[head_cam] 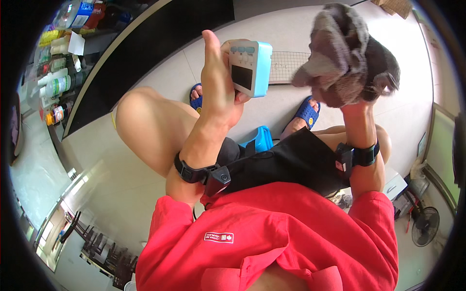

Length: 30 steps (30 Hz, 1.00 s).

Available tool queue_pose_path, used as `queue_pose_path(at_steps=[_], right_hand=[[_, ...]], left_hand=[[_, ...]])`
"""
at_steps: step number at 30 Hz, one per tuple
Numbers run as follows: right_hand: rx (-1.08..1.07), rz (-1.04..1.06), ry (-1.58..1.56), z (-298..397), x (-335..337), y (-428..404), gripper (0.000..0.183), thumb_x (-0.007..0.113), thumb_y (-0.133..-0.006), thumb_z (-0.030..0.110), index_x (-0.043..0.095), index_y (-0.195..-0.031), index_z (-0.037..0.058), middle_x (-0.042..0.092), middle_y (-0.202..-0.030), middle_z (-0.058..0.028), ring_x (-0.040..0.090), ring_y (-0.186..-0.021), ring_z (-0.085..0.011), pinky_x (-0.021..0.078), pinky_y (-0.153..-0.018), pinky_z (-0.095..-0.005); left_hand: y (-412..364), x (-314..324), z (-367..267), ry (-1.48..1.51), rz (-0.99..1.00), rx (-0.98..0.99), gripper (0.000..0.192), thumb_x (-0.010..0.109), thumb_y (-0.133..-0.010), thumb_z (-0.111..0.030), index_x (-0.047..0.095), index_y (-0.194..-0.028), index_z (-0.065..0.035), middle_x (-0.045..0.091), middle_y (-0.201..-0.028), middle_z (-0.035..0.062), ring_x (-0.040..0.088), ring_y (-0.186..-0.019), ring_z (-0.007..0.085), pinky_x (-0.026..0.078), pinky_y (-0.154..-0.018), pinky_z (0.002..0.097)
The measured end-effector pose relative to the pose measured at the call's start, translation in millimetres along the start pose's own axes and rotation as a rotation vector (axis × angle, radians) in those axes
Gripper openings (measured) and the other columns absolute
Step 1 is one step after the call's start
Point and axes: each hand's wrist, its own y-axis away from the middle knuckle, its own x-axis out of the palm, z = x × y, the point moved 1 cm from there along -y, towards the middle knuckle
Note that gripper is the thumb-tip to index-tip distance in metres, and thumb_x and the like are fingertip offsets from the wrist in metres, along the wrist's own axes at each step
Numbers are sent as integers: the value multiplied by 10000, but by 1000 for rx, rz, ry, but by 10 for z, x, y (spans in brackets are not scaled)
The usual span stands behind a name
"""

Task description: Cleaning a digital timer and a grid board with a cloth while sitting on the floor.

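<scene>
In my left hand (218, 80) is a small white and light-blue electronic device (264, 69), with a dark screen and several buttons on its front. The thumb points up, away from the device, while the fingers wrap behind it. A crumpled grey-brown cloth (335, 58) is bunched in my right hand (358, 109) and hides most of that hand. Device and cloth are held up above the floor, apart from each other.
Below lies a gridded rectangular panel (287, 63) on the tiled floor. A black cabinet or table surface (153, 54) rises at the left, with bottles (60, 85) beyond. A blue plastic object (262, 140) sits between the legs. At right stands a fan (425, 226).
</scene>
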Motion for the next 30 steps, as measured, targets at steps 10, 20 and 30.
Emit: queue_pose_path(at_steps=[10,20,30], right_hand=[[541,193,-683,70,756,280,555,503,-998,516,569,-1243,23,648,-1081,-123,637,-940,-200,528,-800,-336],[349,153,-369,366,1067,414,455,513,-1049,412,618,-1174,-12,661,-987,-32,611,-901,-92,523,-798,-271],[-133,195,-107,275,1052,402,628,530,-1021,466,437,-1398,-28,560,-1246,-76,547,-1079,-155,445,-979,-335]], left_hand=[[4,53,-139,-536,186,512,941,880,-696,36,330,-1455,-46,663,-974,115,698,-882,186,587,-743,274],[1,159,12,-18,-116,168,485,378,-1066,-438,599,-1172,-20,648,-1061,81,620,-979,169,494,-888,328],[-7,154,50,-623,-238,503,355,398,-1073,-273,575,-881,-32,500,-747,-4,432,-696,62,369,-614,253]])
